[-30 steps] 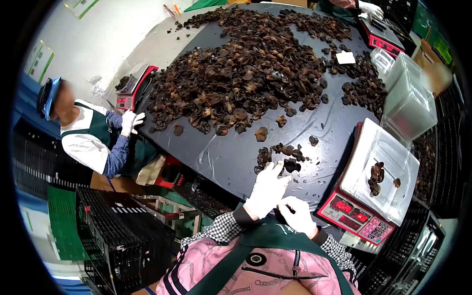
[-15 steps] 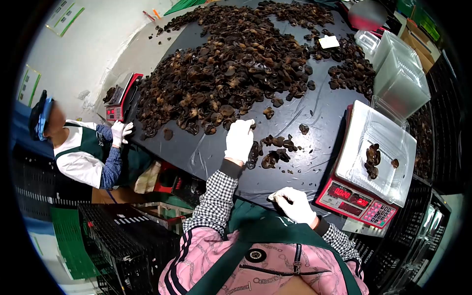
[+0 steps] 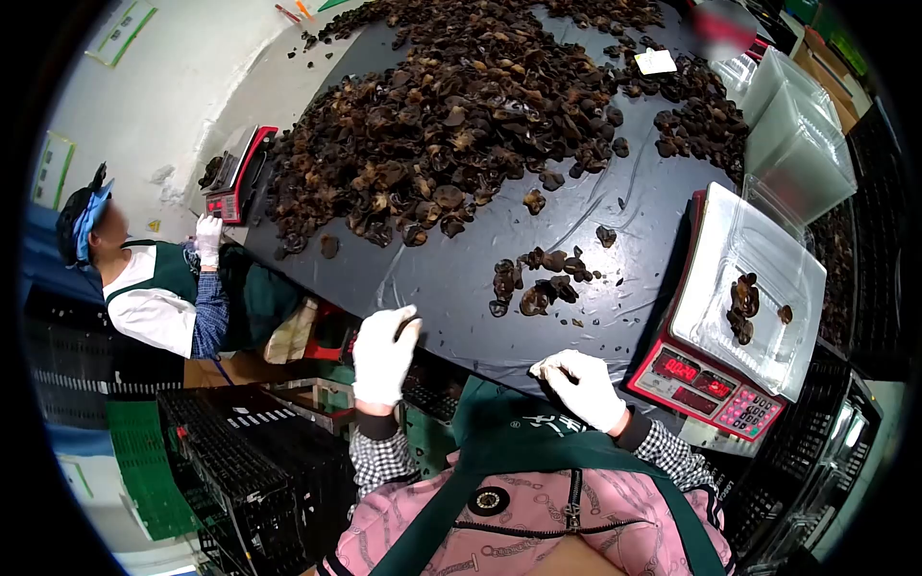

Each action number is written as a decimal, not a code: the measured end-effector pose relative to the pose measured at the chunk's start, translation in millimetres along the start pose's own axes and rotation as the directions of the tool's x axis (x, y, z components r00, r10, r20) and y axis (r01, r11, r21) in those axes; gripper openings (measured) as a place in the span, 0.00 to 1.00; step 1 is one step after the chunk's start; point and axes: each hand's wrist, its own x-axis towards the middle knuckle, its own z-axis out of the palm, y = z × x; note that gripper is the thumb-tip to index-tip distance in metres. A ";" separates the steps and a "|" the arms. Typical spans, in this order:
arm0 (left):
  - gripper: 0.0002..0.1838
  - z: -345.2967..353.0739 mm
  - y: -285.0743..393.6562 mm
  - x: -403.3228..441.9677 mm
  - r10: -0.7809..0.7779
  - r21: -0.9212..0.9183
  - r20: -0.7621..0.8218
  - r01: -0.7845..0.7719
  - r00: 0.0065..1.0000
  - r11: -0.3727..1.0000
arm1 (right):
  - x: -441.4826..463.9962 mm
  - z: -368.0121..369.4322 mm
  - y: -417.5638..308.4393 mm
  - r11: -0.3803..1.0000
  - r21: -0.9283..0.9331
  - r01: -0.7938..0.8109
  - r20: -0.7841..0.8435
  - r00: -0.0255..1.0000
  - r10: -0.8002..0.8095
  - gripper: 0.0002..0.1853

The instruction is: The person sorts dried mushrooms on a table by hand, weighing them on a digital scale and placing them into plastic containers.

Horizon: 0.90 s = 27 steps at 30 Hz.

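My left hand (image 3: 384, 355), in a white glove, is over the table's near left edge. Its thumb and forefinger are curved with a gap between them, and nothing shows in it. Beside the near edge, my gloved right hand (image 3: 583, 392) has its fingers drawn together, with nothing visible in them. Beyond the hands lies a small group of dark wood ear mushrooms (image 3: 545, 296) on the black table cover (image 3: 451, 331). To the right, a clear plastic tray (image 3: 768, 348) on a red scale (image 3: 687, 379) holds a few wood ear pieces (image 3: 743, 309).
A large heap of wood ear mushrooms (image 3: 451, 125) covers the table's far part. Stacked clear containers (image 3: 802, 149) stand at the right. At the left, a co-worker (image 3: 158, 288) is beside another red scale (image 3: 223, 205). Black crates (image 3: 254, 461) stand below.
My left hand has drawn back from the mushrooms, towards me and to the left. My right hand stays near the edge, its fingers somewhat straighter. The co-worker's gloved hand has shifted left and up.
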 end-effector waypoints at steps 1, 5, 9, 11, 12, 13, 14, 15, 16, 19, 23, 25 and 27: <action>0.11 9.4 12.6 10.2 0.045 -0.070 -0.049 -0.048 0.998 0.996 | 0.7 1.8 -0.3 0.999 -0.006 0.038 0.005 0.999 -0.038 0.07; 0.22 66.5 76.2 48.7 0.243 -0.238 0.031 -0.228 0.970 0.944 | -1.3 -3.0 -12.3 0.999 -0.034 -0.008 -0.023 1.000 0.007 0.09; 0.23 111.4 76.5 62.3 0.279 -0.156 0.083 -0.264 0.957 0.952 | -8.1 -1.5 4.5 0.998 0.054 0.017 -0.031 0.999 -0.016 0.11; 0.20 112.0 67.7 68.1 0.247 -0.266 -0.030 -0.246 0.969 0.932 | -6.8 1.2 11.8 0.997 0.071 0.029 -0.037 0.999 -0.027 0.10; 0.18 102.4 70.7 68.8 0.218 -0.284 -0.048 -0.223 0.975 0.932 | -6.5 2.5 12.1 0.997 0.061 0.049 -0.048 0.998 -0.046 0.10; 0.18 95.2 70.7 67.5 0.188 -0.301 -0.081 -0.203 0.979 0.932 | -6.2 2.5 11.4 0.997 0.051 0.065 -0.059 0.996 -0.062 0.10; 0.18 84.6 75.1 65.6 0.117 -0.339 -0.055 -0.129 0.992 0.932 | -5.6 6.3 14.5 0.993 0.072 0.094 -0.082 0.993 -0.088 0.10; 0.17 84.1 68.9 65.1 0.089 -0.391 -0.063 -0.107 0.994 0.914 | -3.5 8.6 17.2 0.989 0.088 0.122 -0.107 0.988 -0.112 0.10; 0.17 76.3 68.4 61.4 0.059 -0.472 -0.005 -0.055 0.998 0.880 | -3.2 7.4 12.2 0.993 0.070 0.093 -0.097 0.992 -0.086 0.10; 0.19 34.7 116.8 42.3 0.068 -0.557 0.111 0.005 0.991 0.830 | 1.3 12.8 15.1 0.991 0.073 0.114 -0.145 0.984 -0.102 0.13; 0.18 39.5 148.6 30.6 0.230 -0.573 0.163 -0.097 0.959 0.814 | 8.2 2.8 18.6 0.888 0.443 -0.122 -0.040 0.987 0.156 0.26; 0.18 38.9 166.1 24.5 0.293 -0.600 0.187 -0.127 0.938 0.790 | 2.2 -1.5 10.8 0.735 0.653 -0.181 -0.055 0.957 0.284 0.34; 0.17 55.8 162.3 23.8 0.362 -0.649 0.181 -0.165 0.914 0.742 | -1.6 -3.9 6.9 0.614 0.767 -0.187 -0.042 0.940 0.339 0.40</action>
